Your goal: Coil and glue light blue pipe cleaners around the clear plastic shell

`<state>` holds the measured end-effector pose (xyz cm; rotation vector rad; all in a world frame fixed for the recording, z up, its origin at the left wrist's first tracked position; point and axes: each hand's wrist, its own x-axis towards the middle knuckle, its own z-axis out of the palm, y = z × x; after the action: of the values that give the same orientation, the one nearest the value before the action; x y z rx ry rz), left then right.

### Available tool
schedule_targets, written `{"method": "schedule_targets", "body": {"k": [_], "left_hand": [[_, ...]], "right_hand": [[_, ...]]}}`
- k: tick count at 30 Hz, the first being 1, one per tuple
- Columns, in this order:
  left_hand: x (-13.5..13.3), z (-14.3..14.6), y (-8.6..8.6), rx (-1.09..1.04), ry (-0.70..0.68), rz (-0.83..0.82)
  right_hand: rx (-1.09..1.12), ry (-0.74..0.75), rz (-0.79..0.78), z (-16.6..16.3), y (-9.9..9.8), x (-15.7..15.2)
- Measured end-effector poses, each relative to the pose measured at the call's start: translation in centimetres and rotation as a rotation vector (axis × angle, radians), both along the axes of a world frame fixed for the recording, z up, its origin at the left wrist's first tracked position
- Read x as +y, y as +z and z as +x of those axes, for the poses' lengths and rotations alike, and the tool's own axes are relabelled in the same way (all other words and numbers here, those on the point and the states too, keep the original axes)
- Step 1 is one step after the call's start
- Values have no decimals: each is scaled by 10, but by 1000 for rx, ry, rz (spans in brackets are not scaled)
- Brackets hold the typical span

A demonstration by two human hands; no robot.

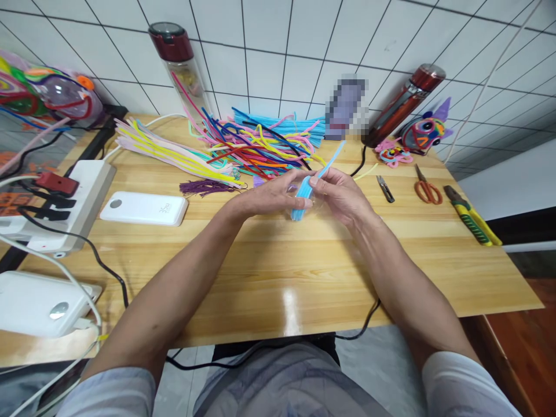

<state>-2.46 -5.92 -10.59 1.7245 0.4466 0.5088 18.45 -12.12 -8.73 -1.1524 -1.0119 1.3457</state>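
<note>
I am pinching the blue pipe cleaner (304, 196) in my left grip (273, 198) and right grip (342, 196) just above the surface (282, 266), and I am judging the shaping as early: its lower part is sitting bunched in folds while its long end is poking up straight, unworked, toward the pile (260, 145).

Pale lilac-grey sleeves (117, 394) being worn above elbows; grey trousers (295, 382) being worn; left hand (271, 197), right hand (341, 197) being left bare
</note>
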Motion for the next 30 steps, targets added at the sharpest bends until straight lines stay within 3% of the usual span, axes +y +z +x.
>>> {"method": "schedule_targets", "body": {"k": [8, 30], "left_hand": [[-8, 3, 1, 5, 99, -88], [-8, 6, -5, -45, 137, -49]], "right_hand": [[-75, -29, 46, 1, -6, 2], [-125, -42, 60, -1, -8, 2]]}}
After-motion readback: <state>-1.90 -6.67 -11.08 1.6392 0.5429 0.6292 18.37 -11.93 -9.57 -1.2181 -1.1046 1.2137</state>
